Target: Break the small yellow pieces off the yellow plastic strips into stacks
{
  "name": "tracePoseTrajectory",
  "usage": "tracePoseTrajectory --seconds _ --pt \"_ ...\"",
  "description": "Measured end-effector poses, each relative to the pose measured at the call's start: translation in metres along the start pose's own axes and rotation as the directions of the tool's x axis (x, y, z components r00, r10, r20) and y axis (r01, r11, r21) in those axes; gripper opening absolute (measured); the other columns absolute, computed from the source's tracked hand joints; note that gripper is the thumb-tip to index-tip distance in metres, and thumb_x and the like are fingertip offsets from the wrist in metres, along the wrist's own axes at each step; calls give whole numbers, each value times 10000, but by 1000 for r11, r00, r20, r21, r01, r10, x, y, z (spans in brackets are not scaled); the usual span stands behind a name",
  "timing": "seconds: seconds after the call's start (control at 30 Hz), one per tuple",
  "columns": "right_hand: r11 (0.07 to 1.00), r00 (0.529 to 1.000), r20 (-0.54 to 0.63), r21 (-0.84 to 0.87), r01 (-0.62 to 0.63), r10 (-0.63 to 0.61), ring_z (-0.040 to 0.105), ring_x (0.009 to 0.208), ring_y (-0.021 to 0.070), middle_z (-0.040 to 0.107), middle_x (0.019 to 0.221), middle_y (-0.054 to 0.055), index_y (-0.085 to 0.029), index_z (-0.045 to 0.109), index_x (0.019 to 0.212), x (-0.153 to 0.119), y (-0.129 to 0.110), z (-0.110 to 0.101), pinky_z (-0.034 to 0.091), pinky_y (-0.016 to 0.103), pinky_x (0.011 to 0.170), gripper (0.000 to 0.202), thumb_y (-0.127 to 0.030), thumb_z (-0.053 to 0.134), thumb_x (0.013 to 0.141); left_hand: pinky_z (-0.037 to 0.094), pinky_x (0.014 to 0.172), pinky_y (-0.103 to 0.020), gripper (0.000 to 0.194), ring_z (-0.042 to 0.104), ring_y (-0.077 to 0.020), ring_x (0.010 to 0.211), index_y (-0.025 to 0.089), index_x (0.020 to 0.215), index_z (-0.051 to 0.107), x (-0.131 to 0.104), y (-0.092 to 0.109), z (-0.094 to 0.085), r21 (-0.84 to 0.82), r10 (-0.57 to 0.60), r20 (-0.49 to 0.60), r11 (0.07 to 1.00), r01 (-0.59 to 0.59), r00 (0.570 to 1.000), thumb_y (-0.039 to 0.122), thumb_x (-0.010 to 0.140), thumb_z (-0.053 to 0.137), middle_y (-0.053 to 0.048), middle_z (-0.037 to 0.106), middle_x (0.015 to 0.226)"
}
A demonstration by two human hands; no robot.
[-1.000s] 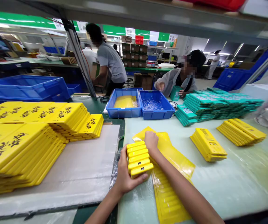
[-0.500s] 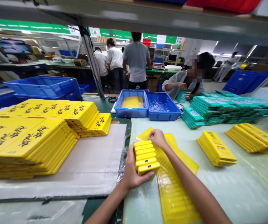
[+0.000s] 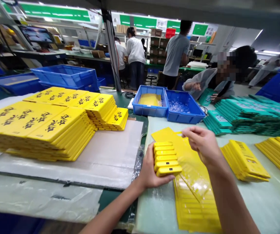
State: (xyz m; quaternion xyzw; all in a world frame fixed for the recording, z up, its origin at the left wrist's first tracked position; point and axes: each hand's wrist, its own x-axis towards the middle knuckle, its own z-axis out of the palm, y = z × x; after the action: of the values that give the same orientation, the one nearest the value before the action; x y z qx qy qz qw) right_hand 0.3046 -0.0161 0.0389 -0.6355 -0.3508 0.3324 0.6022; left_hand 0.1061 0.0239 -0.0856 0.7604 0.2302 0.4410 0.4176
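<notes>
Yellow blocks (image 3: 165, 157), held by the curled left hand (image 3: 149, 174), may be dropped if tipped; the right hand (image 3: 204, 144) is pinched shut, its hold unclear.

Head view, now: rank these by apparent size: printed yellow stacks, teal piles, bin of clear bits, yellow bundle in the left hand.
Printed yellow stacks
Teal piles
Bin of clear bits
Yellow bundle in the left hand

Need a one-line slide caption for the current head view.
Left hand gripping a small stack of yellow slabs, right hand over yellow sheets, teal stacks farther right.
</notes>
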Motion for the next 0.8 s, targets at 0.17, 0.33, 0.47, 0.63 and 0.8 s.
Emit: tracePoseTrajectory --seconds 0.17,0.33,0.47,0.63,0.8 --pt "987 994 66 -140 -80 90 392 446 46 603 552 -2 -140 716 707 -76 -27 7 226 173 415 266 -343 883 670 477 1129 -605 1211 592 -410 1289 216 1536 239 0 3 2 17 -19 -21 1000 19 1000 686 624 881 -173 530 1409" --pt "973 990 53 -199 -117 130 359 369 54 462 420 -56 -147 744 733 -83 -25 15 228 168 375 277 -389 871 683 493 1119 -593 1203 608 -404 1275 199 1533 225 2 8 2 6 -15 -15 1000 15 1000 644 635 888 -176 543 1393" --pt "976 991 -4 -172 -134 136 379 330 65 481 417 -48 -157 713 669 -81 -22 16 248 176 340 284 -370 892 610 493 1124 -586 1186 599 -408 1286 197 1523 247 3 10 2 7 -22 -15 1000 22 1000 654 635 887 -175 535 1399" --pt "965 990 -77 -224 -134 120 423 339 82 495 424 -47 -163 719 673 -86 -19 19 298 183 345 243 -355 861 627 480 1136 -592 1208 580 -420 1309 200 1532 231 2 8 3 10 -22 -11 1000 22 1000 672 633 885 -182 517 1418" --pt "950 989 -86 -281 -140 121 438 357 88 545 454 -32 -173 688 661 -87 -21 30 305 190 364 197 -326 809 631 477 1138 -592 1225 576 -423 1315 198 1544 204 1 6 3 9 -25 -4 1000 25 1000 666 642 889 -185 515 1425"
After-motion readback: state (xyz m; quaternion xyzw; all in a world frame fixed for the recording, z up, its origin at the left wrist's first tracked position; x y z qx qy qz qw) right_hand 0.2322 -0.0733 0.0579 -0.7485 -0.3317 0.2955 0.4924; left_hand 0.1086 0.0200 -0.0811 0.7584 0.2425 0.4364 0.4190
